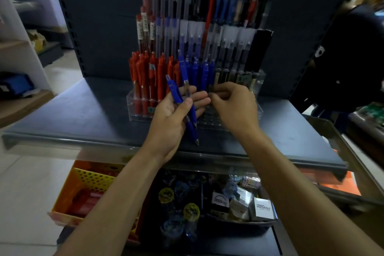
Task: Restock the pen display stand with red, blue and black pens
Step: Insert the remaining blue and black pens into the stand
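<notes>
Head view: left hand (175,115) around two slim blue pens (192,117); right hand (234,106), grip unclear, at clear stand (135,110).

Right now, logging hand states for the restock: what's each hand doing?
Left hand: holds two blue pens.
Right hand: curled at the pen display stand; whether it pinches a pen cannot be told.

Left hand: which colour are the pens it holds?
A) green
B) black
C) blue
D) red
C: the left hand holds blue pens, with its thumb pressed across their barrels.
</notes>
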A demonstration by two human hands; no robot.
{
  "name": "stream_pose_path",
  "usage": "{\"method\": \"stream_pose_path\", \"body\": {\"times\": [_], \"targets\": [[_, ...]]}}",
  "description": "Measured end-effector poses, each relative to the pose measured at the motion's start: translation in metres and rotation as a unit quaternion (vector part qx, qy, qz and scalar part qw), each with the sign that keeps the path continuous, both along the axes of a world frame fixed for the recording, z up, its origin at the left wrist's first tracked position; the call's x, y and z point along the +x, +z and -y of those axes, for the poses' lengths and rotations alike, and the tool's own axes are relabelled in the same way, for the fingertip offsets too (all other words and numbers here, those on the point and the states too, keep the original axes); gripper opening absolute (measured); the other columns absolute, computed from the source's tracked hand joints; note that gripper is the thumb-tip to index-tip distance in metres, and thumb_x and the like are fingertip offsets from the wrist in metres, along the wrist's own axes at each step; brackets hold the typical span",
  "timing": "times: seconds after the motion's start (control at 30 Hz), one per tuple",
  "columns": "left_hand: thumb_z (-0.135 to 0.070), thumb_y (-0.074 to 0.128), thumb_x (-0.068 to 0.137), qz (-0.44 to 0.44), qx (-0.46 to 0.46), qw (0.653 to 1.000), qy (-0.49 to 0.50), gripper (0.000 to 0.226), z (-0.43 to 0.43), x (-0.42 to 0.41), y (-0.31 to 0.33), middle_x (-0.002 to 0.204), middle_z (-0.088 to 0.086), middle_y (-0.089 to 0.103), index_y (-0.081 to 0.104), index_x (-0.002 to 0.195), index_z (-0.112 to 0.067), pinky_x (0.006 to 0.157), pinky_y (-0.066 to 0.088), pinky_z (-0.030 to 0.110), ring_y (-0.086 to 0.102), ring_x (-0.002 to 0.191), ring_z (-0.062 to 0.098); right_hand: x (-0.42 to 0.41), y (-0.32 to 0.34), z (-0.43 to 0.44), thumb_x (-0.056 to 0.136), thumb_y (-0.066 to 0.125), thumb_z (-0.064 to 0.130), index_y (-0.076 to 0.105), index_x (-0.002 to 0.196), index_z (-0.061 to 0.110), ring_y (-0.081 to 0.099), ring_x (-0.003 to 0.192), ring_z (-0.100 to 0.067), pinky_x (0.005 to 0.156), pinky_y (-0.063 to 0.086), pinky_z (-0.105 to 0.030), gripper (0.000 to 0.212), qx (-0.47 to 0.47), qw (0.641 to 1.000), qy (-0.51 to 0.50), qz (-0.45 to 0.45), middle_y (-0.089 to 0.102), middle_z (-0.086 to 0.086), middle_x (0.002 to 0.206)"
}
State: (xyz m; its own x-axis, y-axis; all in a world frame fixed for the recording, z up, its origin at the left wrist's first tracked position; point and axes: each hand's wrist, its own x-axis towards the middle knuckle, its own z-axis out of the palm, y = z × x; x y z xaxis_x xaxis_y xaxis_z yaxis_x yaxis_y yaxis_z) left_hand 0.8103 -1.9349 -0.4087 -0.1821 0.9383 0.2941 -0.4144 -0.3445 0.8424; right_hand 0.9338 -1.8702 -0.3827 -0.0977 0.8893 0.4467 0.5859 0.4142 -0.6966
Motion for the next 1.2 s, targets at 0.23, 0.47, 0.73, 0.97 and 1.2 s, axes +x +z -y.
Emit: {"method": "stream_pose_path", "body": {"times": [0.23, 0.47, 0.73, 0.97, 1.2], "targets": [[-0.003, 0.044, 0.099, -0.049, 0.007, 0.999, 0.01, 0.027, 0.01, 0.006, 0.003, 0.119, 0.006, 0.068, 0.056, 0.122, -0.011, 0.101, 0.048, 0.036, 0.064, 0.113, 0.019, 0.014, 0.011, 0.037, 0.094, 0.062, 0.023, 0.069, 0.091, 0.015, 0.061, 0.066, 0.001, 0.06, 0.045, -0.013, 0.011, 0.083, 0.988, 0.083, -0.105, 0.065, 0.013, 0.073], [-0.013, 0.053, 0.097, -0.119, 0.038, 0.992, 0.031, 0.034, 0.021, -0.001, 0.004, 0.126, 0.012, 0.064, 0.055, 0.13, -0.008, 0.101, 0.045, 0.05, 0.06, 0.118, 0.027, -0.003, 0.024, 0.055, 0.088, 0.069, 0.029, 0.066, 0.098, 0.017, 0.068, 0.076, -0.009, 0.07, 0.059, -0.034, 0.015, 0.033, 0.98, 0.172, -0.091, 0.071, 0.005, 0.084], [-0.012, 0.052, 0.097, -0.122, 0.023, 0.992, 0.019, 0.034, 0.014, -0.001, -0.001, 0.126, 0.009, 0.064, 0.055, 0.131, -0.014, 0.105, 0.043, 0.05, 0.059, 0.12, 0.026, -0.007, 0.018, 0.046, 0.091, 0.064, 0.017, 0.062, 0.104, 0.022, 0.064, 0.072, -0.009, 0.067, 0.057, -0.027, 0.013, 0.013, 0.984, 0.169, -0.046, 0.067, 0.005, 0.083], [-0.017, 0.042, 0.101, -0.098, 0.017, 0.994, 0.045, 0.026, 0.004, -0.002, 0.0, 0.113, 0.003, 0.071, 0.056, 0.123, -0.021, 0.09, 0.054, 0.035, 0.067, 0.106, 0.019, -0.002, 0.027, 0.024, 0.092, 0.06, 0.014, 0.06, 0.098, 0.02, 0.067, 0.081, -0.017, 0.069, 0.06, -0.041, 0.008, 0.025, 0.978, 0.093, -0.185, 0.066, 0.002, 0.088], [-0.021, 0.033, 0.105, -0.032, 0.019, 0.998, 0.056, 0.024, -0.006, -0.004, -0.002, 0.06, -0.005, 0.032, 0.054, 0.116, -0.023, 0.049, 0.035, 0.024, 0.032, 0.049, 0.012, 0.002, 0.037, 0.002, 0.094, 0.062, 0.02, 0.059, 0.101, 0.014, 0.066, 0.074, -0.02, 0.066, 0.059, -0.04, 0.01, 0.079, 0.974, 0.025, -0.211, 0.065, 0.001, 0.086]]}}
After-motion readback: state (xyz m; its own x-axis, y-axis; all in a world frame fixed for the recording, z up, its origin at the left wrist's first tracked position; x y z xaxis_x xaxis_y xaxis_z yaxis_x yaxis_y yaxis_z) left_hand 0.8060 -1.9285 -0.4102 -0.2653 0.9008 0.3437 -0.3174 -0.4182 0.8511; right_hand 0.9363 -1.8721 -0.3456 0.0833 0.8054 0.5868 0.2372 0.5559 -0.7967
